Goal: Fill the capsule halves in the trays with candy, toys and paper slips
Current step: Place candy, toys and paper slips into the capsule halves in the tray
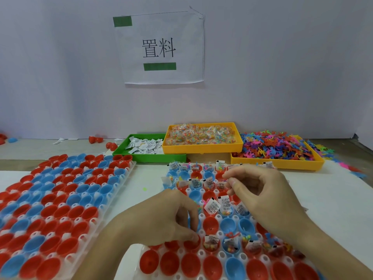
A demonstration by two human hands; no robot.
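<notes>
Working over the right tray [203, 217]: white plastic grid, red and blue capsule halves seated open side up. Some halves hold folded printed paper slips [225, 203], bits of coloured candy and small toys; others bare. Left hand [171, 217] hangs over the tray's near-left cells, fingers curled down, tips at a red half [191, 244]; can't tell if it pinches anything. Right hand [260, 190] hovers mid-tray, thumb and forefinger close together; whatever is between them is too small to make out. Second tray [129, 168] to the left, all halves unfilled. Behind: green bin [149, 157] with slips, yellow bin [201, 149] with candy packets, another yellow bin [282, 164] heaped with toys. Near tray rows cut off at bottom edge; left tray blurred.
</notes>
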